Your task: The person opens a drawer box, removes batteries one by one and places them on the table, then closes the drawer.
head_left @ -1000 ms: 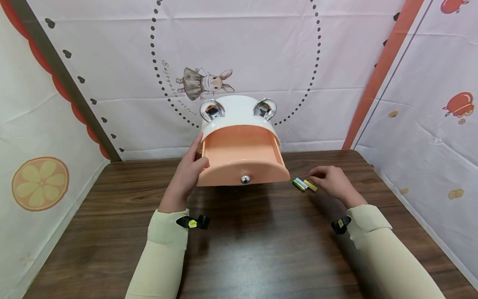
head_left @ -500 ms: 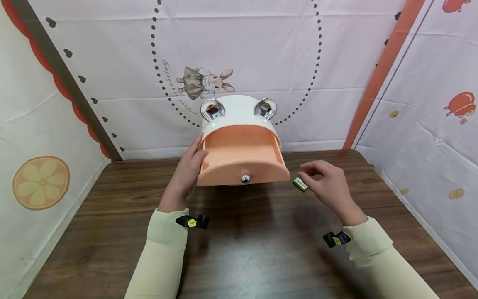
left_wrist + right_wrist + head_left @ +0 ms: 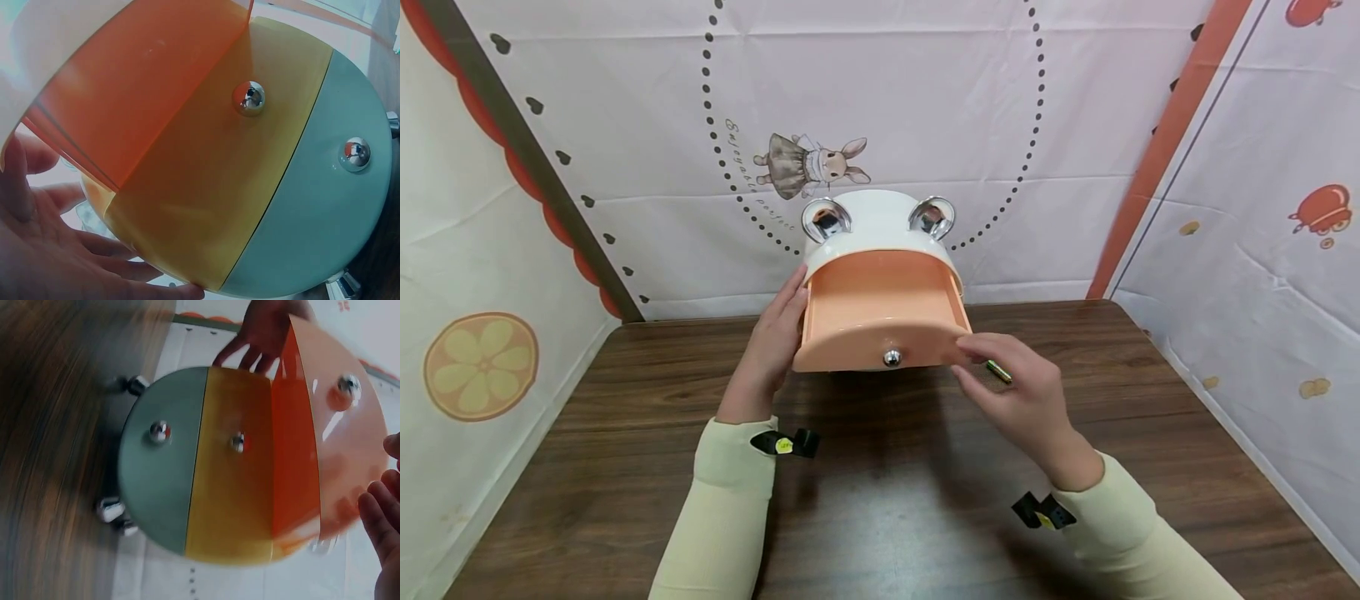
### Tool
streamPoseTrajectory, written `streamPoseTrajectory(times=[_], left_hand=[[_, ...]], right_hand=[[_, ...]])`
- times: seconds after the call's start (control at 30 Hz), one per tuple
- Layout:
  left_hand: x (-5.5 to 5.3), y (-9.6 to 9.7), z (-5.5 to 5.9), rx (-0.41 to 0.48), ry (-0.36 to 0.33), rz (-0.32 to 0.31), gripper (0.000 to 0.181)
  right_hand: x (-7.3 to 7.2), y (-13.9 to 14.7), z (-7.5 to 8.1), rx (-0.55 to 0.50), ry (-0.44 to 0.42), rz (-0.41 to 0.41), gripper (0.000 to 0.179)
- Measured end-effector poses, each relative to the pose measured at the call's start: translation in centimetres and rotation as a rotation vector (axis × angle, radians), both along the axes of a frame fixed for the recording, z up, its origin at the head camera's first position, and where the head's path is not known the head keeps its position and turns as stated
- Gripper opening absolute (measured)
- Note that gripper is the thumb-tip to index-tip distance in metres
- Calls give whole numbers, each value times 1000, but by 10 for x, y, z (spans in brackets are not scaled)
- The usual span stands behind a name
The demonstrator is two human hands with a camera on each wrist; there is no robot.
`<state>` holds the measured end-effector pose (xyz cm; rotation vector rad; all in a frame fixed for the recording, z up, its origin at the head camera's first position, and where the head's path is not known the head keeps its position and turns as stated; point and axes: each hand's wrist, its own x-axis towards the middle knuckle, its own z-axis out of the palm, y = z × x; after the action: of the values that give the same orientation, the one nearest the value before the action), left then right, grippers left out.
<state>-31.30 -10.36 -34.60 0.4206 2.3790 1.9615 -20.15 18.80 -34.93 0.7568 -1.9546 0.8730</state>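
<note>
A small frog-shaped drawer cabinet [image 3: 880, 212] stands at the back of the table, with a white shell and silver eye-like knobs on top. Its peach top drawer [image 3: 887, 308] is pulled out, with nothing visible inside. The yellow middle drawer [image 3: 206, 175] and green bottom drawer [image 3: 319, 169] are closed. My left hand [image 3: 769, 350] rests along the cabinet's left side, fingers extended. My right hand [image 3: 1018, 396] is at the right corner of the peach drawer's front, fingertips right at the edge, nothing visible between them. Past its fingers, a green battery [image 3: 998, 372] shows on the table.
The brown wooden table [image 3: 880, 500] reaches back to a printed cloth [image 3: 970, 117] close behind the cabinet. More cloth lines both sides. Silver feet [image 3: 111, 509] hold the cabinet up. A strap with a camera [image 3: 1043, 510] sits on my right wrist.
My right hand has moved left from beside the batteries to the peach drawer's right corner, now covering the light and yellow batteries' place. My left thumb has drawn back from the drawer's rim.
</note>
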Motion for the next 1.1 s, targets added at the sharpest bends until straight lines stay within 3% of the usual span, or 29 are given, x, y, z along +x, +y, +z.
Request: streamPoseTrajectory(times=[0.1, 0.27, 0.5, 0.93, 1.1], left_hand=[[0, -1, -1, 17, -8, -16, 52], [0, -2, -2, 64, -42, -43, 51], [-1, 0, -1, 75, -36, -68, 51], [1, -2, 1, 91, -43, -88, 50], [1, -4, 0, 100, -43, -85, 50]], right_hand=[[-2, -16, 1, 44, 98, 34, 26], [-7, -40, 1, 97, 187, 66, 23], [-13, -58, -2, 185, 297, 40, 22], [-19, -63, -4, 228, 272, 8, 17], [-25, -66, -1, 213, 251, 7, 27]])
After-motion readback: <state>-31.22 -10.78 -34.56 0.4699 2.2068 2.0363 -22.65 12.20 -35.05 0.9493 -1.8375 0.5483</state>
